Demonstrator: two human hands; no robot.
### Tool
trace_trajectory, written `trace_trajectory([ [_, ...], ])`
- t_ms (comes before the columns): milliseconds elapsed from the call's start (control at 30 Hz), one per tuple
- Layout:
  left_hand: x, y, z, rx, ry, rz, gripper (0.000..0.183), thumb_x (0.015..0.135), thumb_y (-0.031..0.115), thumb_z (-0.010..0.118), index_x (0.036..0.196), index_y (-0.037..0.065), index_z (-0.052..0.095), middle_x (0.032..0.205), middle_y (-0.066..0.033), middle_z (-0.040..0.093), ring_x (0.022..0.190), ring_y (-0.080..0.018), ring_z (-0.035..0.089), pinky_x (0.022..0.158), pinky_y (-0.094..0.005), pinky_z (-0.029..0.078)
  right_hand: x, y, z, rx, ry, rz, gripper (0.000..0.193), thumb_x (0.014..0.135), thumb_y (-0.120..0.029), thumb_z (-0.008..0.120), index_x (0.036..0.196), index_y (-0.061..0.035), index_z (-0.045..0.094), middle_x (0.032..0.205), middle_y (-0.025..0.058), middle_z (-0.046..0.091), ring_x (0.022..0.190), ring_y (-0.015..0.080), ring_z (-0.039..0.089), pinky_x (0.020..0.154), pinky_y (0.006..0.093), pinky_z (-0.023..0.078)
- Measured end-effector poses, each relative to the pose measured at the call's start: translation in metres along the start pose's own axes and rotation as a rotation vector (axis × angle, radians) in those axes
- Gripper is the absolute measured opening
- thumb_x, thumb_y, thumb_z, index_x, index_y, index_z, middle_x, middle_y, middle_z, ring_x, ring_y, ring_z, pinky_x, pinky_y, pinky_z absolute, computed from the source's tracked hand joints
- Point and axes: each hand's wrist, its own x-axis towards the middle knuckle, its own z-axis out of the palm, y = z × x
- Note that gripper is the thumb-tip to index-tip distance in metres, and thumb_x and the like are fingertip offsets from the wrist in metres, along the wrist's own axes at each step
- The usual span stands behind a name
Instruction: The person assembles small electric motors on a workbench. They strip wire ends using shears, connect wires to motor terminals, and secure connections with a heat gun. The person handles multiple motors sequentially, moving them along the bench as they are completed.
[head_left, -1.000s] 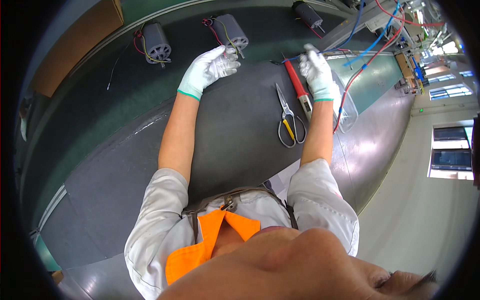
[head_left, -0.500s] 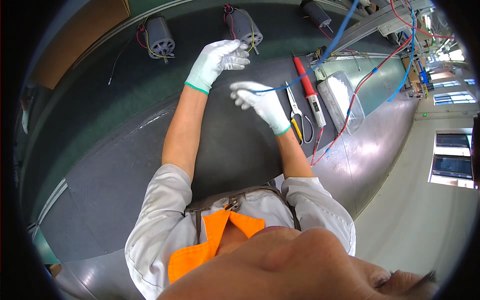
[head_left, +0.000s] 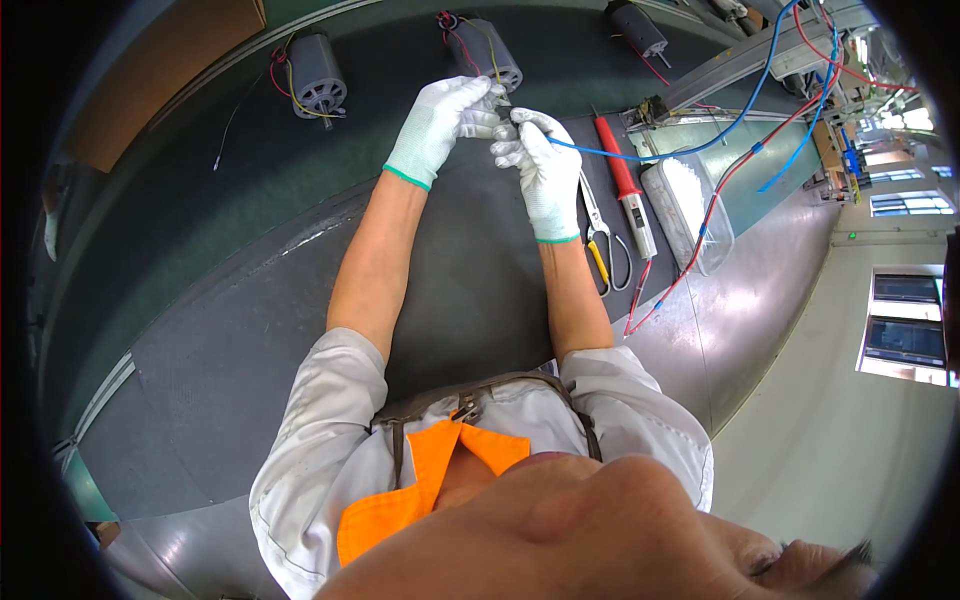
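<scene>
My left hand (head_left: 445, 120), in a white glove with a green cuff, is closed at the fingertips just in front of the middle grey motor (head_left: 486, 52). Close beside it, my gloved right hand (head_left: 545, 175) has its fingers curled around the end of a thin blue hose (head_left: 650, 157). Between the two sets of fingertips a small dark piece (head_left: 504, 113) shows, too small to name. What my left fingers grip is mostly hidden. Red and yellow wires lie on the motor.
Right of my hands lie scissors (head_left: 594, 225) with a yellow-wrapped handle, a red-and-grey corded tool (head_left: 625, 185) and a clear plastic box (head_left: 712, 245) holding white pieces. Other motors stand at the left (head_left: 315, 75) and far right (head_left: 637, 28). A cardboard box (head_left: 170, 80) is far left.
My right hand has moved up and away from me with the blue hose, reaching my left fingertips. My left hand has shifted slightly right. The hose now hangs farther right.
</scene>
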Motion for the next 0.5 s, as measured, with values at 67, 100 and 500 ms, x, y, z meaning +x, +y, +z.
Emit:
trace_trajectory([
  [67, 0.001, -0.001, -0.001, 0.010, 0.001, -0.001, 0.028, 0.103, 0.024, 0.061, 0.110, -0.002, 0.068, 0.102, -0.0114, 0.072, 0.084, -0.0218, 0.073, 0.074, -0.0355, 0.062, 0.002, 0.002, 0.001, 0.008, 0.007, -0.003, 0.029, 0.102, -0.011, 0.058, 0.122, 0.0101, 0.061, 0.098, 0.0188, 0.071, 0.078, 0.0229, 0.073, 0.068, 0.0297, 0.060],
  [100, 0.001, 0.000, -0.001, 0.017, 0.003, 0.007, 0.028, 0.103, 0.024, 0.061, 0.110, -0.002, 0.068, 0.102, -0.0113, 0.072, 0.084, -0.0218, 0.073, 0.074, -0.0355, 0.062, 0.001, 0.001, 0.004, 0.009, 0.011, -0.011, 0.028, 0.102, -0.010, 0.057, 0.121, 0.0101, 0.061, 0.098, 0.0189, 0.070, 0.078, 0.0231, 0.073, 0.068, 0.0299, 0.060],
  [500, 0.003, 0.001, 0.004, 0.011, 0.015, 0.004, 0.029, 0.104, 0.025, 0.060, 0.110, -0.002, 0.069, 0.095, -0.0110, 0.072, 0.079, -0.0190, 0.071, 0.072, -0.0331, 0.060, 0.009, 0.007, -0.006, 0.015, -0.023, -0.047, 0.027, 0.101, -0.009, 0.059, 0.120, 0.0102, 0.061, 0.099, 0.0183, 0.070, 0.080, 0.0241, 0.073, 0.069, 0.0311, 0.060],
])
